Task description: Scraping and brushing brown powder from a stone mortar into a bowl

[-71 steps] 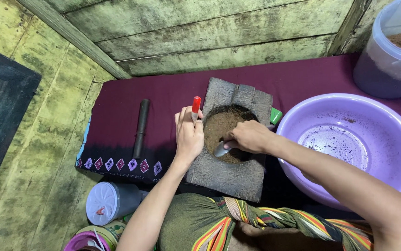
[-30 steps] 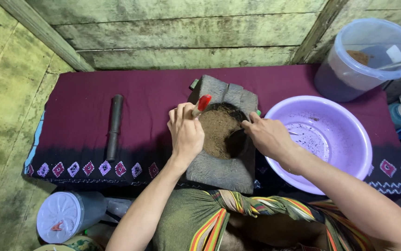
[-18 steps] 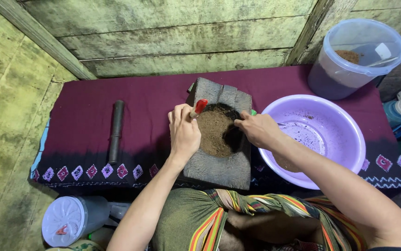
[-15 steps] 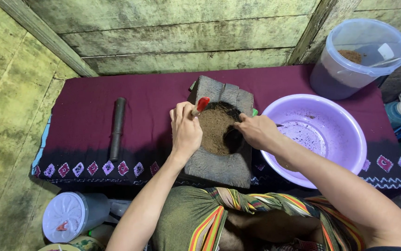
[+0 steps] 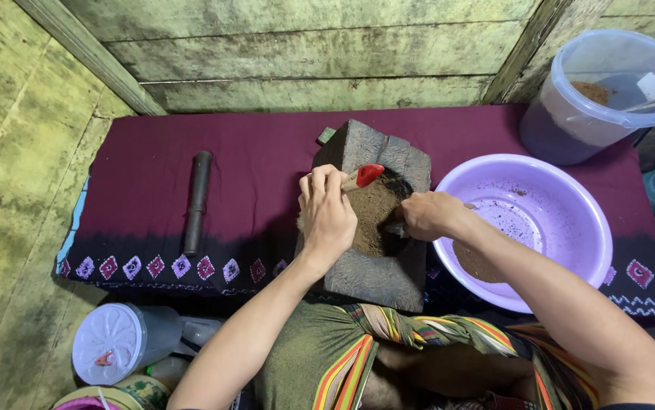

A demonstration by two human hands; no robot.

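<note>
paste: brown ground stuff [image 5: 369, 220] sitting in the hollow of the slab, heaped toward the left side under the left hand

slab: grey stone grinding block [image 5: 377, 269], square-ish, lying on the cloth right in front of the person's lap, just left of the basin

left hand: left hand [image 5: 329, 216] lies curled over the left edge of the paste, fingers closed round a small tool with a red tip [image 5: 369, 174] that pokes out past the fingertips toward the back of the slab

right hand: right hand [image 5: 427, 215] is closed in a loose fist at the right edge of the hollow; looks like it grips something small and grey but I can't tell what, it's mostly hidden

step: looks to me like gathering, both hands working the paste together in the hollow rather than grinding

next move: my guess, it calls for a scooping lift that keeps the loose paste together, plus a short carry to the right

basin: purple plastic basin [image 5: 570, 193] touching or almost touching the slab, brown smear and specks inside

roller: dark stone roller [image 5: 197, 201] lying well apart on the left, untouched

cloth: maroon cloth [image 5: 251, 152] with a patterned border under everything

tub: clear lidded-type tub [image 5: 608, 91] at the back right, some brown powder in it
</note>
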